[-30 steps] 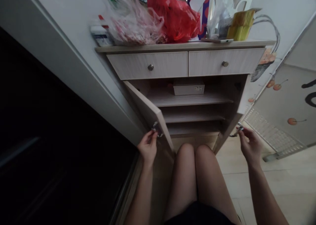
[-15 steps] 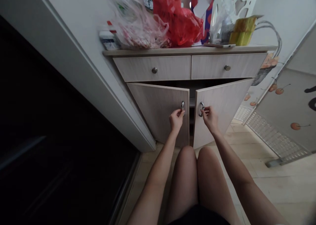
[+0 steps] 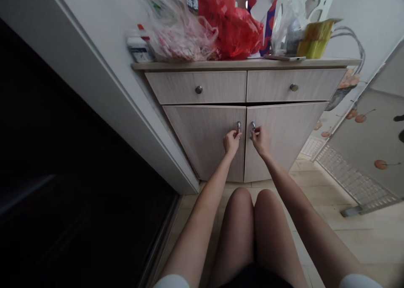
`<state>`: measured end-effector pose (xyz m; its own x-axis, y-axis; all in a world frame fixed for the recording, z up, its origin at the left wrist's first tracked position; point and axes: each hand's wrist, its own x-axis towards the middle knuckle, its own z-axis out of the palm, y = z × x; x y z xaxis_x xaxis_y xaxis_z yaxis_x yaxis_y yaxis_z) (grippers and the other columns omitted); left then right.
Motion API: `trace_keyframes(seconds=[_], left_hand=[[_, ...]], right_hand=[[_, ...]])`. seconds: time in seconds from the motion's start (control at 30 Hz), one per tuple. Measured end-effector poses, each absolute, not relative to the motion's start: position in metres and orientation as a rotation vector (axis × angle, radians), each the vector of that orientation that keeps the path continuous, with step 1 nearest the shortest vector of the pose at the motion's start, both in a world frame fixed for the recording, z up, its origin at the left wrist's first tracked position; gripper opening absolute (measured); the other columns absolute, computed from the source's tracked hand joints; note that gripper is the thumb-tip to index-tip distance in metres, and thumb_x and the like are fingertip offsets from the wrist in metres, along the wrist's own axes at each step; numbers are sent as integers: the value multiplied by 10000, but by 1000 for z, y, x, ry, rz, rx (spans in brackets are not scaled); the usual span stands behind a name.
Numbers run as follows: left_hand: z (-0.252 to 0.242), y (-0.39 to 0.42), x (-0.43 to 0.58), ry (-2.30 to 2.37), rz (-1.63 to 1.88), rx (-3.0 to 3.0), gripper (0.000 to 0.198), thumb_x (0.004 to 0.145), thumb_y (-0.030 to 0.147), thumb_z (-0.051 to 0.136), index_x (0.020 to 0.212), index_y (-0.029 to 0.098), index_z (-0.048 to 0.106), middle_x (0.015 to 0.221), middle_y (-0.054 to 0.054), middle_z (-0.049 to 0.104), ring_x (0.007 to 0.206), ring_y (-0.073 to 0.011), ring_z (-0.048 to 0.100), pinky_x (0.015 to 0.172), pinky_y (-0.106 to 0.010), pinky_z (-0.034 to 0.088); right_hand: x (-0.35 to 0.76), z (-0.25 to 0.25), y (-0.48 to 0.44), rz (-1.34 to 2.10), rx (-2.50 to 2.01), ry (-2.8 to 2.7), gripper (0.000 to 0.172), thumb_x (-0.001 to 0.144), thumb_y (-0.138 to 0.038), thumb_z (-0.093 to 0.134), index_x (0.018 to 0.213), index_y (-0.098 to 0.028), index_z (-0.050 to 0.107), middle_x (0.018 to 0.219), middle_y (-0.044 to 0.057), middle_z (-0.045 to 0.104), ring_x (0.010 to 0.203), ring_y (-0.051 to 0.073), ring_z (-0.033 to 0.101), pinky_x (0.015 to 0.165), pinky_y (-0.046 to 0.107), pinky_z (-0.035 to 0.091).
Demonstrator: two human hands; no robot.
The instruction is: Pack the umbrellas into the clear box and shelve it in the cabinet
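Note:
A pale wood-grain cabinet stands in front of me, its left door [image 3: 205, 140] and right door [image 3: 284, 140] almost flush, with a thin dark gap along their tops. My left hand [image 3: 232, 142] pinches the lower end of the left door's curved metal handle [image 3: 239, 125]. On the other door, my right hand [image 3: 261, 141] grips the matching handle [image 3: 253, 125] the same way. Above the doors are two drawers, the left one [image 3: 176, 88] and the right one [image 3: 315, 85], both closed, each with a round knob.
On the cabinet top [image 3: 252, 63] lie a clear plastic bag [image 3: 186, 39], a red plastic bag [image 3: 235, 31], a phone [image 3: 284, 57], a yellow container [image 3: 315, 39] and a white bottle [image 3: 139, 48]. A dark doorway is at left. A cherry-patterned panel [image 3: 366, 153] stands at right.
Both doors have swung inward from partly open to nearly closed, hiding the dark interior. My hands have moved forward and closer together, still on the handles.

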<state>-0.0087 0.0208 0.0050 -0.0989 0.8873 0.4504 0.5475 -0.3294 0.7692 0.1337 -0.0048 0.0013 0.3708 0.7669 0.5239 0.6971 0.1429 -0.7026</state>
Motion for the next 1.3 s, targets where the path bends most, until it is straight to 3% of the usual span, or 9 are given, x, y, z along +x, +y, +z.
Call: trace_keyframes(seconds=[0.27, 0.5, 0.93, 1.3], left_hand=[[6, 37, -4, 1599, 1367, 1879, 122, 868, 254, 668, 917, 156, 721, 908, -105, 746, 840, -193, 679, 781, -280, 458], [2, 55, 0, 1584, 1376, 1869, 121, 874, 252, 655, 917, 158, 718, 886, -106, 739, 801, -192, 678, 778, -294, 460], [7, 58, 1, 1598, 1361, 1877, 116, 866, 255, 664, 899, 154, 712, 901, -119, 739, 835, -211, 676, 788, -303, 458], [11, 67, -3, 1459, 1275, 1892, 50, 809, 159, 682, 858, 148, 681, 824, -70, 711, 768, -166, 656, 776, -291, 488]], right_hand=[[130, 3, 17, 63, -1600, -1337, 211, 923, -393, 494, 963, -193, 550, 865, 68, 672, 734, 184, 619, 682, 295, 416], [132, -1, 35, 83, -1530, -1355, 286, 932, -451, 439, 975, -192, 553, 861, 81, 665, 721, 188, 611, 690, 310, 436], [129, -1, 45, 72, -1587, -1320, 233, 919, -395, 473, 982, -189, 561, 892, 80, 656, 789, 199, 606, 724, 309, 417], [136, 11, 47, 123, -1613, -1336, 267, 905, -465, 518, 905, -202, 566, 826, 79, 656, 777, 208, 616, 703, 312, 444]])
